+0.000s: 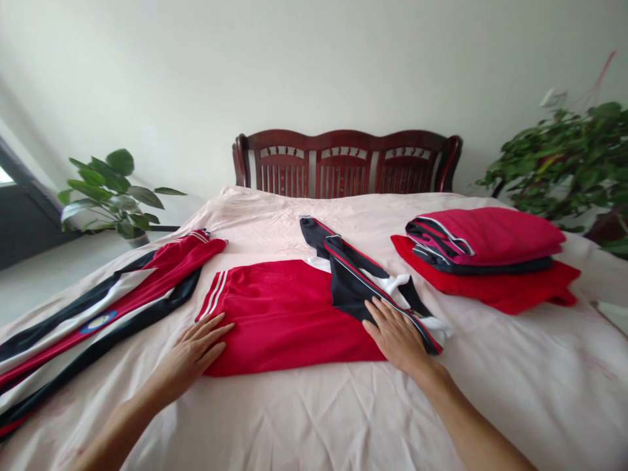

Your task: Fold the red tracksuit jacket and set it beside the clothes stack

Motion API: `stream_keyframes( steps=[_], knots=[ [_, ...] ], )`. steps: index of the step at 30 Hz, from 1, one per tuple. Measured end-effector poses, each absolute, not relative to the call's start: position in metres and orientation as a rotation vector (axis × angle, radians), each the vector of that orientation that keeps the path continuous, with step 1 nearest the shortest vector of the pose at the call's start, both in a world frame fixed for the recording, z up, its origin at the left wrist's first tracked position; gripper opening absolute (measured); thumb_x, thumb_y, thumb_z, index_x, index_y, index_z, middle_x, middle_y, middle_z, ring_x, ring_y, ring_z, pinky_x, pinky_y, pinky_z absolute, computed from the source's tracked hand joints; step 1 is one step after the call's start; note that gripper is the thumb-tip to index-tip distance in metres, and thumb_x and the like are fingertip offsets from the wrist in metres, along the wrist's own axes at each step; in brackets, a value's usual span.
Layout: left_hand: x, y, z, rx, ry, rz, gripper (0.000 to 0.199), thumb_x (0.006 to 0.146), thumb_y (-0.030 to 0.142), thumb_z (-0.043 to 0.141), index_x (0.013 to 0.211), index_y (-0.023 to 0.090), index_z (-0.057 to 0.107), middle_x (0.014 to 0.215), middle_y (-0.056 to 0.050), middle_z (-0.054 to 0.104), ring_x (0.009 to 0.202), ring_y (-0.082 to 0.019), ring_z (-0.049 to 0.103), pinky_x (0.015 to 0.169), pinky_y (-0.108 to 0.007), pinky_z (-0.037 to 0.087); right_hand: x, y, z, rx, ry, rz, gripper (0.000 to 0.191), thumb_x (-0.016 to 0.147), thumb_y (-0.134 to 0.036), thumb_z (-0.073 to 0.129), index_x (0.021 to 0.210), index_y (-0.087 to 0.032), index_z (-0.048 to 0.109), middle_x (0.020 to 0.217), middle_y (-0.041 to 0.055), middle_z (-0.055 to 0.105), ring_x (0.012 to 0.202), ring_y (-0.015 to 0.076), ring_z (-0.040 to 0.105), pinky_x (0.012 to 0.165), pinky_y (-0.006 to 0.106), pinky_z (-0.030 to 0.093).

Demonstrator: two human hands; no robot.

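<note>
My left hand (193,350) lies flat, fingers spread, on the left edge of a red garment (279,320) with white stripes near its end. My right hand (395,337) presses on a black sleeve (353,288) with red and white piping, which lies folded across the red cloth. White fabric shows beside that sleeve. Neither hand grips anything. To the left lies a long red, black and white track garment (98,320) with a round badge, out of reach of my left fingers.
The clothes lie on a bed with a pale pink sheet (490,392). A folded stack of red and black clothing (485,242) sits at the right. A dark wooden headboard (343,163) stands at the far end, with potted plants (112,190) (564,163) on both sides.
</note>
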State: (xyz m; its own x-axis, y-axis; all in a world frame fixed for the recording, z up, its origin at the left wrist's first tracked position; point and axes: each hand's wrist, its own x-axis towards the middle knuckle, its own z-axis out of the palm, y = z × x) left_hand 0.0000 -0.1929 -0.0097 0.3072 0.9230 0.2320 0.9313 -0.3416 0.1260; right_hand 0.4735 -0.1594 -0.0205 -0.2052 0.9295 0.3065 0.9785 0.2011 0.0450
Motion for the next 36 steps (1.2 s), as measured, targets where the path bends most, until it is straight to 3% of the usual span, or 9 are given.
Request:
stream_keyframes(
  steps=[4,9,14,18,23,27,30,33,36],
  knots=[
    [0.030,-0.185,0.004,-2.379,-1.806,-0.450,0.042,0.098,0.046,0.042,0.127,0.028,0.067,0.142,-0.008,0.060,0.136,-0.028,0.050,0.115,-0.052,0.037,0.468,-0.159,-0.007,-1.880,-2.228,-0.285,0.047,0.098,-0.040,0.044,0.139,-0.018,0.055,0.145,0.0120,0.054,0.134,0.0296,0.048,0.106,0.048,0.041],
    [0.086,-0.177,-0.001,-2.640,-1.488,-0.435,0.050,0.100,0.043,0.043,0.148,0.031,0.045,0.156,-0.004,0.043,0.148,-0.027,0.031,0.117,-0.051,0.035,0.457,-0.132,0.023,-1.953,-2.168,-0.117,0.032,0.097,-0.029,0.043,0.117,-0.025,0.068,0.116,0.0058,0.073,0.106,0.0236,0.067,0.088,0.035,0.049],
    [0.104,-0.170,-0.027,-2.658,-1.416,-0.342,0.060,0.097,0.051,0.045,0.153,0.034,0.033,0.156,-0.005,0.043,0.144,-0.028,0.039,0.117,-0.049,0.035,0.433,-0.069,0.037,-1.871,-2.188,-0.116,0.037,0.095,-0.024,0.044,0.127,-0.024,0.062,0.129,0.0053,0.066,0.113,0.0205,0.063,0.088,0.029,0.048],
    [0.100,-0.169,-0.031,-2.626,-1.401,-0.327,0.062,0.097,0.054,0.044,0.154,0.036,0.029,0.157,-0.002,0.041,0.143,-0.026,0.040,0.117,-0.046,0.035,0.412,-0.019,0.036,-1.888,-2.255,-0.217,0.041,0.092,-0.017,0.046,0.131,-0.019,0.058,0.128,0.0117,0.063,0.114,0.0245,0.060,0.093,0.032,0.045],
    [0.103,-0.172,-0.024,-2.618,-1.419,-0.320,0.064,0.096,0.055,0.045,0.155,0.036,0.029,0.157,-0.002,0.041,0.142,-0.026,0.042,0.116,-0.045,0.036,0.412,0.019,0.032,-1.991,-2.247,-0.210,0.038,0.085,-0.007,0.048,0.118,-0.013,0.066,0.121,0.0187,0.064,0.112,0.0293,0.060,0.090,0.037,0.046],
    [0.105,-0.173,-0.020,-2.635,-1.452,-0.298,0.064,0.096,0.054,0.046,0.155,0.037,0.027,0.158,-0.002,0.038,0.142,-0.027,0.042,0.116,-0.048,0.037,0.427,0.036,0.037,-2.032,-2.173,-0.165,0.035,0.090,-0.009,0.040,0.107,-0.012,0.070,0.111,0.0200,0.069,0.105,0.0305,0.064,0.085,0.040,0.048],
    [0.105,-0.174,-0.021,-2.669,-1.488,-0.327,0.064,0.095,0.053,0.049,0.154,0.037,0.029,0.159,-0.002,0.038,0.143,-0.028,0.040,0.116,-0.052,0.037,0.428,0.038,0.049,-2.031,-2.088,-0.142,0.038,0.096,-0.016,0.035,0.118,-0.017,0.067,0.107,0.0156,0.072,0.100,0.0271,0.067,0.082,0.037,0.049],
    [0.104,-0.175,-0.023,-2.755,-1.550,-0.506,0.060,0.094,0.046,0.053,0.152,0.035,0.037,0.158,-0.003,0.039,0.145,-0.030,0.036,0.118,-0.055,0.034,0.418,0.013,0.065,-1.740,-2.121,-0.104,0.037,0.099,-0.023,0.037,0.126,-0.022,0.062,0.118,0.0091,0.071,0.108,0.0214,0.065,0.090,0.031,0.049],
    [0.109,-0.177,-0.019,-2.814,-1.808,-1.034,0.047,0.096,0.040,0.051,0.142,0.032,0.052,0.153,-0.003,0.048,0.144,-0.027,0.038,0.119,-0.049,0.033,0.406,-0.044,0.073,-1.077,-2.270,0.050,0.036,0.097,-0.020,0.042,0.126,-0.023,0.064,0.124,0.0065,0.069,0.116,0.0191,0.061,0.101,0.032,0.045]
  ],
)
